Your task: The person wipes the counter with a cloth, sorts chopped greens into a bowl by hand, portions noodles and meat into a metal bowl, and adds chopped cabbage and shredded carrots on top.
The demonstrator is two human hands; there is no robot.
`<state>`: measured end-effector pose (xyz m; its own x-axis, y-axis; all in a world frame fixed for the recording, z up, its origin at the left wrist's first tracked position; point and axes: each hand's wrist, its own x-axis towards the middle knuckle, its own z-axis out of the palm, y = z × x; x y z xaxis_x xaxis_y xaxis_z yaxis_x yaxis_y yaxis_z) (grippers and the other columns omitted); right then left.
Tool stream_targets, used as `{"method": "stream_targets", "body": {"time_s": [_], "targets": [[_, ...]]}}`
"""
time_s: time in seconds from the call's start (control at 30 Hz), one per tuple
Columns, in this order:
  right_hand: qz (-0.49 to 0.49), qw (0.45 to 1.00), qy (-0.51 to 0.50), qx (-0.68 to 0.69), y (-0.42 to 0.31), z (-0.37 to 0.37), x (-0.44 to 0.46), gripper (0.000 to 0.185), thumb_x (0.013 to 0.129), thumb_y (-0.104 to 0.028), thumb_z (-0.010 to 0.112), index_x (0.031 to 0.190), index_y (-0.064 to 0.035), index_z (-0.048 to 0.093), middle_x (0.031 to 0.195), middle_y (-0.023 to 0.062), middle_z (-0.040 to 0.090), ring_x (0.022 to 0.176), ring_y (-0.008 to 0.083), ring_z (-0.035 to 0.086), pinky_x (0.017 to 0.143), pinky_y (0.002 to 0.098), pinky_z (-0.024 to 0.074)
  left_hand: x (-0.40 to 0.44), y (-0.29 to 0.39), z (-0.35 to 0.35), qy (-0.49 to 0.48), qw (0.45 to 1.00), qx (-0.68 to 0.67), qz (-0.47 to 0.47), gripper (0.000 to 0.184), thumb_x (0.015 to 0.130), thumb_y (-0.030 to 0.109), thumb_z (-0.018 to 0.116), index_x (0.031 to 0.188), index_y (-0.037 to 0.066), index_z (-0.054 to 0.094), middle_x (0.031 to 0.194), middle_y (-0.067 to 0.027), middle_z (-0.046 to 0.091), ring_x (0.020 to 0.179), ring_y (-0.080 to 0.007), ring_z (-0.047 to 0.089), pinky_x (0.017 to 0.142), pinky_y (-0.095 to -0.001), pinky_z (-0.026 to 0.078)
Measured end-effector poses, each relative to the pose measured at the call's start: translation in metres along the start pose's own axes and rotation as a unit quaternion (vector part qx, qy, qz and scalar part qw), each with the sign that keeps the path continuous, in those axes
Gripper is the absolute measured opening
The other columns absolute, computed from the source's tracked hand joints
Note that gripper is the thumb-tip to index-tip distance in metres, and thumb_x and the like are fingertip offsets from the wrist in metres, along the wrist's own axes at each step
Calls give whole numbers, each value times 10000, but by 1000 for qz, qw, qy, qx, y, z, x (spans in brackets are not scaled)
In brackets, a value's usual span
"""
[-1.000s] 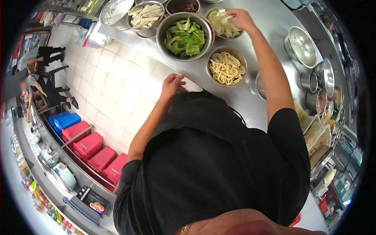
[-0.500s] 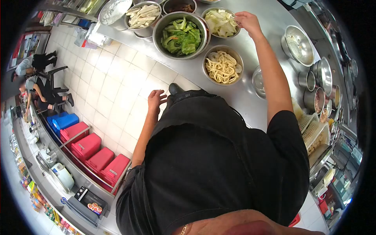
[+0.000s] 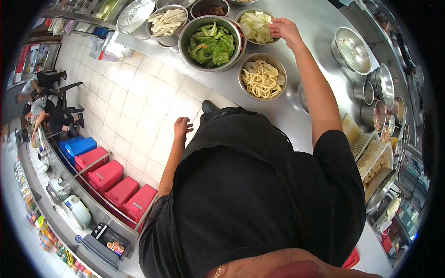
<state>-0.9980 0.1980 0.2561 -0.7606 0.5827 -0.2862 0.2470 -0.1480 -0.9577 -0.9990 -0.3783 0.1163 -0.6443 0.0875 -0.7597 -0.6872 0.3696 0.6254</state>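
Note:
My right hand (image 3: pixel 284 32) reaches to the right edge of a steel bowl (image 3: pixel 265 43) of pale chopped cabbage (image 3: pixel 255 26). Its fingers stretch out over the rim, beside or on the leaves; I cannot tell whether they touch them, and no piece shows in them. My left hand (image 3: pixel 182 127) hangs low over the floor, fingers loosely bent and apart, holding nothing. Nearer me on the steel table stands a bowl of thick noodles (image 3: pixel 262 81). Left of the cabbage is a larger pot of green leaves (image 3: pixel 212 45).
More bowls line the table's far side, one with pale strips (image 3: pixel 167 22). At the right are a large metal bowl (image 3: pixel 353 48), several pots and a plastic basket (image 3: pixel 366 144). Red bins (image 3: pixel 105 176) stand to the left, and people (image 3: pixel 46 109) are farther off.
My right hand has shifted slightly left and down, its fingers coming farther over the cabbage bowl. My left hand has dropped slightly and stays away from the table.

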Motion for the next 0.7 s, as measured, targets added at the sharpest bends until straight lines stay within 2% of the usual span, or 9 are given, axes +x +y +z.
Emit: {"method": "stream_targets", "body": {"time_s": [0.13, 0.2, 0.27, 0.33, 0.43, 0.53, 0.57, 0.67, 0.7], "targets": [[-44, 995, 34, -82, 1, 4, -8, 304, 898, -134, 598, 1152, 33, 594, 969, 103, 682, 841, 152, 642, 727, 272, 537, 0, -28, -19, 12, 1000, 14, -2, 254, 879, 168, 566, 1045, -24, 574, 972, -124, 631, 761, -247, 669, 579, -346, 569], [-100, 975, 52, -191, 13, 0, -4, 327, 881, -154, 614, 1162, 12, 599, 981, 110, 687, 844, 158, 650, 727, 275, 534, -10, -30, -24, 21, 999, 37, 1, 258, 878, 167, 566, 1050, -25, 577, 966, -121, 629, 745, -241, 669, 563, -339, 568], [-134, 932, 57, -331, 10, 5, -9, 342, 863, -171, 629, 1165, -11, 607, 983, 109, 691, 837, 161, 655, 725, 279, 532, -17, -31, -26, 31, 995, 88, 26, 263, 879, 166, 565, 1060, -25, 581, 954, -117, 627, 735, -232, 669, 551, -328, 569], [-141, 856, 51, -496, -15, 25, -38, 349, 844, -185, 641, 1160, -38, 619, 975, 100, 693, 820, 162, 655, 720, 282, 530, -20, -34, -26, 39, 993, 109, 19, 260, 881, 166, 566, 1056, -25, 585, 938, -112, 627, 730, -225, 668, 546, -324, 570], [-155, 850, 80, -497, -4, 24, -18, 353, 829, -200, 659, 1147, -51, 626, 952, 90, 693, 832, 170, 658, 706, 289, 528, -13, -40, -26, 34, 995, 93, 12, 240, 879, 163, 572, 1031, -22, 591, 902, -102, 626, 715, -211, 664, 537, -316, 562], [-71, 972, 15, -222, 3, 4, 13, 338, 842, -189, 657, 1149, -51, 618, 979, 89, 684, 900, 180, 656, 705, 309, 536, -18, -29, -23, 38, 992, 112, 38, 223, 874, 159, 581, 1011, -17, 592, 871, -94, 622, 700, -197, 658, 527, -307, 553], [-36, 986, 6, -162, -13, 8, 3, 343, 871, -109, 613, 1196, -15, 561, 1073, 113, 645, 962, 209, 645, 739, 324, 554, -19, -27, -23, 39, 992, 112, 43, 212, 872, 157, 582, 999, -13, 592, 865, -94, 621, 697, -191, 654, 522, -302, 547], [-7, 998, -48, 36, -12, -1, 5, 349, 883, 12, 527, 1228, 50, 485, 1153, 156, 587, 988, 237, 633, 805, 332, 569, -15, -31, -23, 33, 995, 87, 32, 219, 877, 163, 580, 1003, -15, 592, 863, -96, 621, 705, -192, 655, 525, -302, 549], [-2, 996, -59, 66, -12, -4, 5, 353, 880, 35, 508, 1229, 64, 468, 1160, 170, 577, 991, 248, 632, 825, 335, 568, -16, -32, -22, 35, 994, 103, 31, 222, 878, 165, 580, 1005, -16, 592, 864, -96, 621, 708, -192, 655, 525, -301, 549]]}}
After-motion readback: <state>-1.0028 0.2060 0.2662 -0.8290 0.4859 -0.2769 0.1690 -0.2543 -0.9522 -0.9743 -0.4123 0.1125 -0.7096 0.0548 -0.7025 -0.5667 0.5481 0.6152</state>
